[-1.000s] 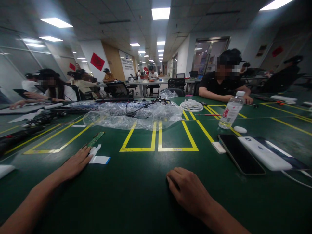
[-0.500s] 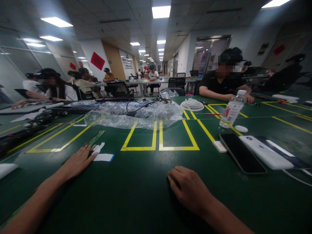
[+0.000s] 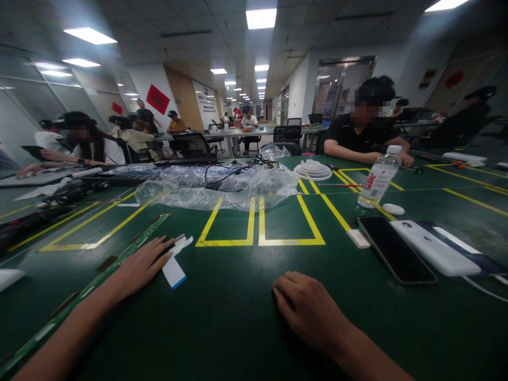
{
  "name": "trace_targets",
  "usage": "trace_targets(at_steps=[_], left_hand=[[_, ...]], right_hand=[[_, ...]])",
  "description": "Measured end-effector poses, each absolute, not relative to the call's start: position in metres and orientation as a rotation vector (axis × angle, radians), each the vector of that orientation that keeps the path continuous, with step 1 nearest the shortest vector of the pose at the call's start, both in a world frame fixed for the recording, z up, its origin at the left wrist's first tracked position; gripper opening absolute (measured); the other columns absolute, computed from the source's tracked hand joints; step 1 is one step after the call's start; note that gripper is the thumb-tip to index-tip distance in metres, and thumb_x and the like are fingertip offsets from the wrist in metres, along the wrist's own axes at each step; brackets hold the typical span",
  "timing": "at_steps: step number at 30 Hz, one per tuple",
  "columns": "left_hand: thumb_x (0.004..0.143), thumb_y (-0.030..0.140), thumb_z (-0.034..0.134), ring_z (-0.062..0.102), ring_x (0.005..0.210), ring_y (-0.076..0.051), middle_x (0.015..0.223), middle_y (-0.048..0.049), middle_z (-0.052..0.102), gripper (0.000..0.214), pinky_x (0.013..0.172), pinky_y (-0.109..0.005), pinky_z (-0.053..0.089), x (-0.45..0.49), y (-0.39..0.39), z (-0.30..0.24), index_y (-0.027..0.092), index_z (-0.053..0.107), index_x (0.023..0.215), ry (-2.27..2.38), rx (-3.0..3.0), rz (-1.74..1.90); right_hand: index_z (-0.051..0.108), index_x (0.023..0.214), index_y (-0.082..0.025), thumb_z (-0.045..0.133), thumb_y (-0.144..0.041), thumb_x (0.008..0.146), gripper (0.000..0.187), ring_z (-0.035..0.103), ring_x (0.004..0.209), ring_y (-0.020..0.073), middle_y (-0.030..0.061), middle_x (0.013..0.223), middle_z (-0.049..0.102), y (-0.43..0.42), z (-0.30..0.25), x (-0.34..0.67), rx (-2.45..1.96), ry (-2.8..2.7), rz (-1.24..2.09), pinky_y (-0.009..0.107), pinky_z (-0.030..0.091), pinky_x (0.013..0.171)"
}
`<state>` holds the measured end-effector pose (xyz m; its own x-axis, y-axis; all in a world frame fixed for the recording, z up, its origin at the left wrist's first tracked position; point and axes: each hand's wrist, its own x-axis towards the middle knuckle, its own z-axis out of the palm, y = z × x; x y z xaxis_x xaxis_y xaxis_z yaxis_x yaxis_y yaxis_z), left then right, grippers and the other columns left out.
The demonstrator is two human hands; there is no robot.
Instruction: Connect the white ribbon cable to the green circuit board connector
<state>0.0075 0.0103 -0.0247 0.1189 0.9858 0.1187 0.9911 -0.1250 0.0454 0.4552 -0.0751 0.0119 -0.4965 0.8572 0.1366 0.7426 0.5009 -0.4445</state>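
My left hand [image 3: 138, 267] lies low over the table with its fingers stretched out. Its fingertips and thumb touch a folded white ribbon cable [image 3: 173, 272] with a blue end, which rests on the green tabletop. Beside that hand, and partly behind my forearm, a long narrow green circuit board [image 3: 119, 261] lies at a slant. My right hand [image 3: 304, 304] rests on the table with its fingers curled in. Nothing shows in it, and its palm side is hidden.
Crumpled clear plastic wrap [image 3: 234, 185] with black cables lies ahead. To the right are a bottle [image 3: 379, 180], a black phone [image 3: 397, 248], a white phone [image 3: 434, 248] and a white fan grille [image 3: 313, 170]. A person [image 3: 365, 127] sits opposite. Yellow tape marks the table.
My left hand has shifted right, away from the circuit board, and more of the board now shows. The ribbon cable has moved right and turned with it. My right hand stays put.
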Motion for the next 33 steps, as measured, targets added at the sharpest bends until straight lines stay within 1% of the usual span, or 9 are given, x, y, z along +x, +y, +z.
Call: trace_targets(at_steps=[3, 7, 10, 15, 19, 22, 25, 28, 33], left_hand=[[0.100, 0.052, 0.025, 0.032, 0.145, -0.033, 0.160, -0.0074, 0.031, 0.060, 0.113, -0.055, 0.033, 0.023, 0.006, -0.025, 0.026, 0.035, 0.154, -2.026, -2.455, -0.088], [0.101, 0.051, 0.021, 0.024, 0.147, -0.032, 0.163, -0.0019, 0.018, 0.056, 0.115, -0.059, 0.026, 0.032, 0.001, -0.018, 0.033, 0.026, 0.155, -2.065, -2.513, 0.003], [0.102, 0.051, 0.021, 0.019, 0.148, -0.032, 0.163, 0.0001, 0.014, 0.055, 0.115, -0.063, 0.022, 0.033, -0.001, -0.016, 0.036, 0.022, 0.155, -2.040, -2.559, -0.009], [0.103, 0.054, 0.026, 0.013, 0.150, -0.033, 0.164, 0.0003, 0.009, 0.054, 0.116, -0.066, 0.016, 0.059, -0.004, -0.017, 0.039, 0.021, 0.154, -1.957, -2.627, -0.001], [0.104, 0.053, 0.026, 0.010, 0.151, -0.031, 0.165, -0.0007, 0.006, 0.053, 0.117, -0.066, 0.010, 0.106, -0.007, -0.013, 0.041, 0.017, 0.155, -1.771, -2.753, -0.001], [0.104, 0.052, 0.027, 0.011, 0.150, -0.033, 0.165, -0.0027, 0.006, 0.053, 0.116, -0.067, 0.012, 0.141, -0.005, -0.008, 0.042, 0.017, 0.155, -1.628, -2.834, -0.007], [0.104, 0.051, 0.030, 0.012, 0.150, -0.035, 0.165, -0.0058, 0.009, 0.052, 0.115, -0.068, 0.014, 0.173, 0.001, -0.006, 0.041, 0.020, 0.155, -1.483, -2.905, -0.051], [0.104, 0.051, 0.032, 0.013, 0.150, -0.034, 0.164, -0.0088, 0.016, 0.053, 0.115, -0.066, 0.014, 0.204, 0.004, -0.007, 0.039, 0.023, 0.155, -1.362, -2.964, -0.130], [0.103, 0.052, 0.035, 0.015, 0.149, -0.037, 0.163, -0.0119, 0.020, 0.053, 0.114, -0.068, 0.018, 0.239, 0.000, -0.010, 0.037, 0.031, 0.153, -1.367, -2.978, -0.222]], right_hand=[[0.061, 0.088, -0.018, 0.045, -0.018, 0.098, 0.019, 0.054, 0.074, 0.0161, 0.0029, 0.084, 0.059, -0.076, 0.013, 0.455, -1.341, -2.409, 0.466, 0.030, 0.039, 0.067], [0.061, 0.089, -0.019, 0.045, -0.018, 0.098, 0.018, 0.054, 0.075, 0.0158, 0.0027, 0.084, 0.060, -0.076, 0.014, 0.455, -1.339, -2.403, 0.477, 0.029, 0.040, 0.068], [0.062, 0.089, -0.019, 0.045, -0.018, 0.098, 0.019, 0.055, 0.076, 0.0158, 0.0029, 0.085, 0.060, -0.076, 0.014, 0.455, -1.340, -2.406, 0.470, 0.029, 0.040, 0.069], [0.062, 0.089, -0.019, 0.046, -0.017, 0.097, 0.018, 0.056, 0.076, 0.0161, 0.0031, 0.085, 0.061, -0.077, 0.013, 0.454, -1.350, -2.404, 0.457, 0.030, 0.040, 0.069], [0.062, 0.088, -0.018, 0.046, -0.017, 0.097, 0.018, 0.055, 0.076, 0.0160, 0.0031, 0.085, 0.060, -0.076, 0.014, 0.454, -1.345, -2.394, 0.460, 0.029, 0.040, 0.067], [0.063, 0.089, -0.018, 0.047, -0.017, 0.096, 0.017, 0.055, 0.076, 0.0161, 0.0035, 0.087, 0.060, -0.076, 0.014, 0.454, -1.356, -2.381, 0.468, 0.029, 0.041, 0.067], [0.063, 0.089, -0.018, 0.047, -0.017, 0.096, 0.018, 0.055, 0.077, 0.0165, 0.0036, 0.088, 0.060, -0.075, 0.013, 0.454, -1.360, -2.365, 0.463, 0.029, 0.042, 0.068], [0.063, 0.089, -0.019, 0.046, -0.016, 0.097, 0.018, 0.055, 0.081, 0.0176, 0.0043, 0.090, 0.061, -0.075, 0.012, 0.455, -1.346, -2.351, 0.448, 0.031, 0.044, 0.072], [0.064, 0.095, -0.019, 0.047, -0.015, 0.095, 0.017, 0.056, 0.090, 0.0206, 0.0060, 0.097, 0.062, -0.074, 0.012, 0.455, -1.325, -2.334, 0.377, 0.036, 0.047, 0.081]])
